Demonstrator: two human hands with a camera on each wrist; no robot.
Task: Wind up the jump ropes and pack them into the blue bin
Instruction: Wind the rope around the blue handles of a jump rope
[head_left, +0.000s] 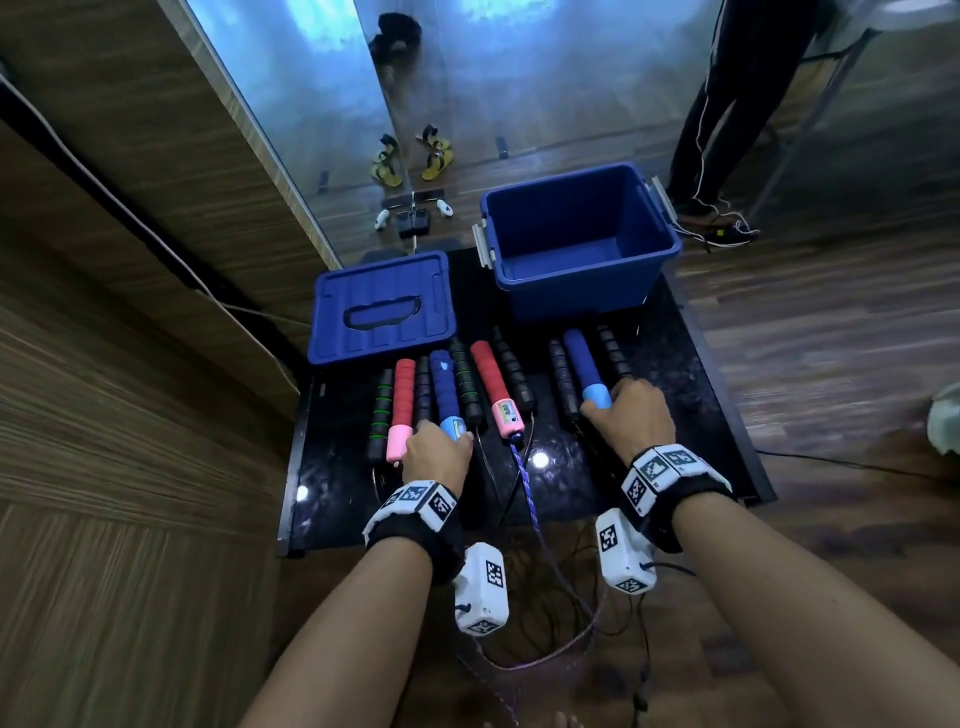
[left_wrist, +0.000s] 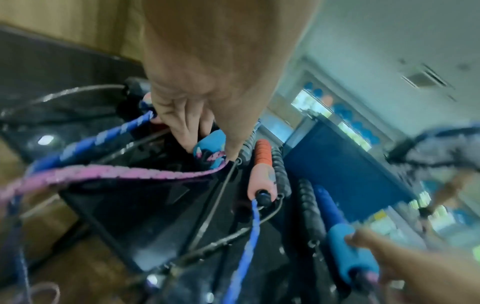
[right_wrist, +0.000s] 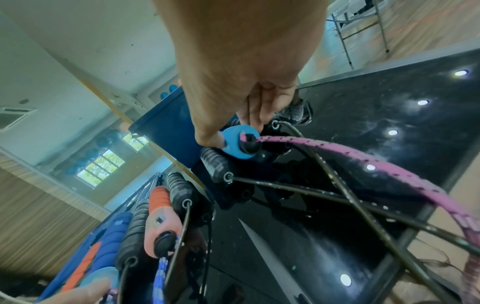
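Observation:
Several jump rope handles lie side by side on a black table (head_left: 691, 415). My left hand (head_left: 441, 434) grips the light-blue end of a blue foam handle (head_left: 445, 387); the left wrist view shows fingers (left_wrist: 182, 127) curled round that end (left_wrist: 210, 147). My right hand (head_left: 605, 402) grips the matching blue handle (head_left: 581, 361), thumb and fingers (right_wrist: 257, 115) pinching its light-blue end (right_wrist: 235, 145). A pink braided rope (right_wrist: 363, 162) leaves both ends and sags off the table's front edge. The open blue bin (head_left: 579, 291) stands at the back right, nothing visible inside.
The bin's blue lid (head_left: 382, 306) lies flat at the back left. Red-and-pink handles (head_left: 496, 387), green-ringed black handles (head_left: 465, 384) and plain black handles (head_left: 561, 379) surround my hands; their cords tangle on the floor. A person (head_left: 727, 104) stands behind the bin. A wooden wall is on the left.

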